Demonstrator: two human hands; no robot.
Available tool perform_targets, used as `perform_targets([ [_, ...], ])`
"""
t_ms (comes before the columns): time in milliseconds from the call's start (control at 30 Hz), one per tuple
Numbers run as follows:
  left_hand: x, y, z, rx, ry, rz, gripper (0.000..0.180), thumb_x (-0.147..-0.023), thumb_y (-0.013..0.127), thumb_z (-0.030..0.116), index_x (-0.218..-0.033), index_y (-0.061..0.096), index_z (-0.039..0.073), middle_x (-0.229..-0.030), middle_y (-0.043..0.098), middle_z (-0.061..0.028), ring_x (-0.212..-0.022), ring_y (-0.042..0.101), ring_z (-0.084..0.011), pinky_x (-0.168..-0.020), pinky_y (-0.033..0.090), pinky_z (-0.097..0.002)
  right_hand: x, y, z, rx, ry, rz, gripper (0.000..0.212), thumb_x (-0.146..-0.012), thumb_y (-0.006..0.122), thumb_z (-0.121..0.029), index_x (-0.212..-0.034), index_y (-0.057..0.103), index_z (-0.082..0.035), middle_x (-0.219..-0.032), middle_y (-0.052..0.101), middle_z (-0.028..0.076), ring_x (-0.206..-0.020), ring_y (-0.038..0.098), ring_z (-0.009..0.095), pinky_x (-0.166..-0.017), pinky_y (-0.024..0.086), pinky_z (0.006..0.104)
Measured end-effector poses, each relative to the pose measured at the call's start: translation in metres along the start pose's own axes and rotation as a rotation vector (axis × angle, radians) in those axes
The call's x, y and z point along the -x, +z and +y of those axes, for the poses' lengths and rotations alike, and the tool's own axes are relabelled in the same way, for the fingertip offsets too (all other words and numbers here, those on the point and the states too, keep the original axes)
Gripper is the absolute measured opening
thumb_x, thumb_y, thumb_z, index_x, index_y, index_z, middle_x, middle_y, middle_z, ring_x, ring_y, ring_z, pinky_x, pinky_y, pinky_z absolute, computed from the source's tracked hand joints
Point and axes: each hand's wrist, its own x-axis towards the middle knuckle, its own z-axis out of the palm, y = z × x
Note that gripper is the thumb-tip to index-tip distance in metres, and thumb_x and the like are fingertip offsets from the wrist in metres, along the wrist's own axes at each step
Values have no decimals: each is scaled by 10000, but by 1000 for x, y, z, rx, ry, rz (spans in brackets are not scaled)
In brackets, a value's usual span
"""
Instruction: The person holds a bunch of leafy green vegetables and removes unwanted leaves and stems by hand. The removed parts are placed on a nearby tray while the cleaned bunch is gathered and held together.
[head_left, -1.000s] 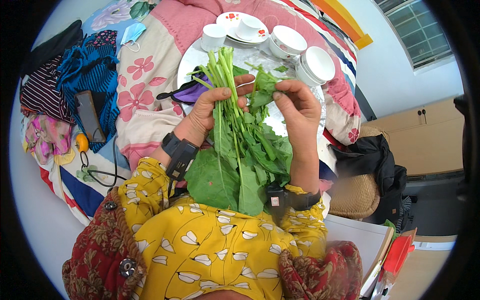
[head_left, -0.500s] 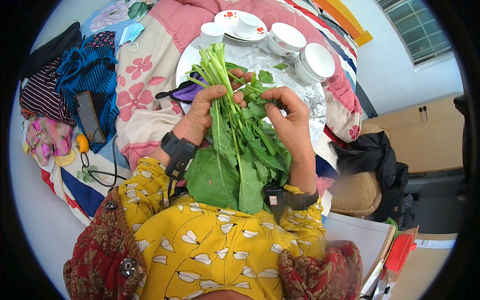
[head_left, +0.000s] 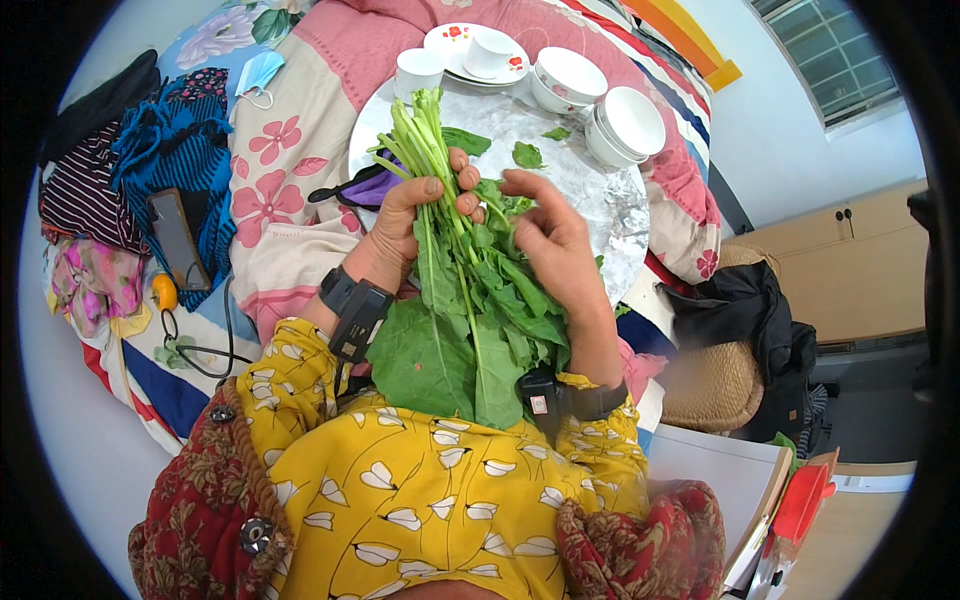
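Note:
My left hand (head_left: 400,225) is closed around the stems of a bunch of leafy greens (head_left: 430,355). The pale cut ends point away from me, and the broad leaves hang down toward my yellow blouse. At the right side of the bunch, my right hand (head_left: 555,245) has its fingers bent in among the leaves, seemingly pinching some; its fingertips are partly hidden. Beyond the hands, a loose torn leaf (head_left: 527,155) and a smaller scrap (head_left: 557,133) lie on the round marbled table (head_left: 615,215).
White bowls (head_left: 632,122), a cup (head_left: 418,70) and flowered plates (head_left: 450,38) stand along the table's far side. A purple cloth item (head_left: 372,188) lies at its left edge. Clothes (head_left: 170,140) and a phone (head_left: 178,238) are further left. A wicker seat (head_left: 715,385) stands right.
My right hand has shifted slightly left and down along the bunch. The thin stalk stretched between my hands no longer shows, and the loose leaf on the table is more exposed.

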Motion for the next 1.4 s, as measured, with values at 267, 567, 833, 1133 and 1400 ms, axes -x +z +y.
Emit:
perform_targets([
  [267,0,0,0,23,-8,-31,371,-767,701,130,-1087,519,87,-982,586,-70,-819,610,-192,-843,514,-397,4,-8,5,222,44,-202,270,-863,570,-21,-1131,592,7,-879,628,39,-772,552,105,-714,465,257],
  [567,-1,2,1,-20,11,9,333,-755,713,134,-1029,527,104,-956,580,-47,-817,609,-197,-828,510,-399,30,-40,-2,175,116,-24,141,-876,632,-85,-966,642,22,-768,591,19,-711,509,86,-640,435,247],
  [833,-3,1,0,-16,-9,-22,329,-753,717,138,-1011,516,96,-1036,519,-70,-795,580,-169,-820,488,-368,54,-63,-15,38,35,-121,117,-855,644,-82,-933,646,6,-783,596,9,-723,519,78,-666,437,237],
  [1133,-1,1,0,67,-58,-129,328,-772,717,126,-1024,507,107,-963,576,-35,-768,597,-152,-799,486,-340,31,-17,-5,34,-150,52,249,-825,638,-45,-1074,631,-32,-895,612,51,-744,565,127,-658,462,251],
  [1400,1,2,0,-9,-10,-38,316,-766,701,135,-1024,525,83,-1010,577,-77,-789,600,-173,-806,499,-356,30,-16,-15,126,-193,-75,207,-792,668,-27,-999,656,-20,-834,602,66,-703,570,143,-629,461,266],
])
